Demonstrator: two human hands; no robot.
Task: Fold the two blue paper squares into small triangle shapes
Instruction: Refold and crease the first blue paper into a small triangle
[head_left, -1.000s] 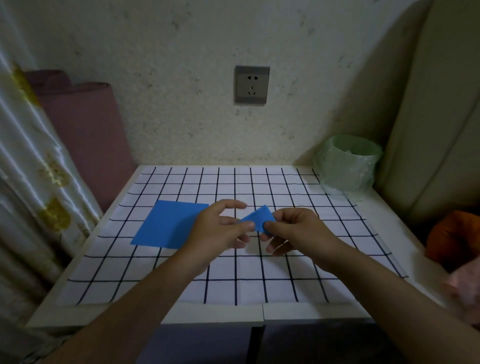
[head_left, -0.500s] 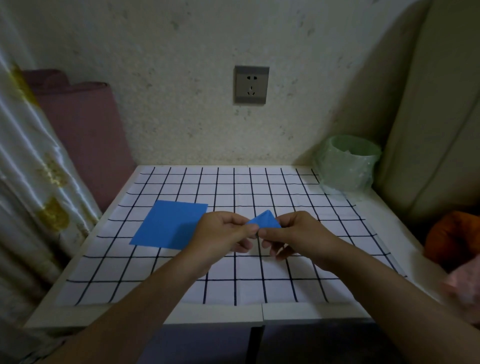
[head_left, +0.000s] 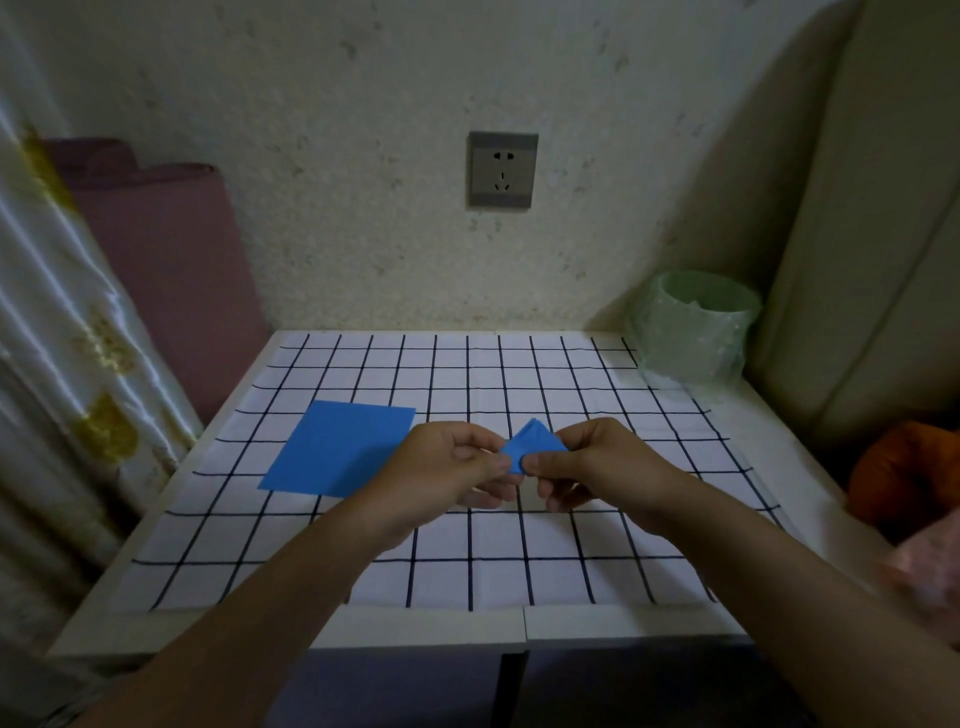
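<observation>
Pinched folded blue triangle (head_left: 530, 444) between curled left hand (head_left: 452, 467) and right hand (head_left: 597, 467); 1 flat blue paper square (head_left: 337, 447) left of both.

Both our bare forearms enter from below, converging. Left hand (head_left: 447, 470) and right hand (head_left: 602, 467) meet at centre, both curled, each pinching the folded blue paper (head_left: 531, 441) between thumb and forefinger.
</observation>
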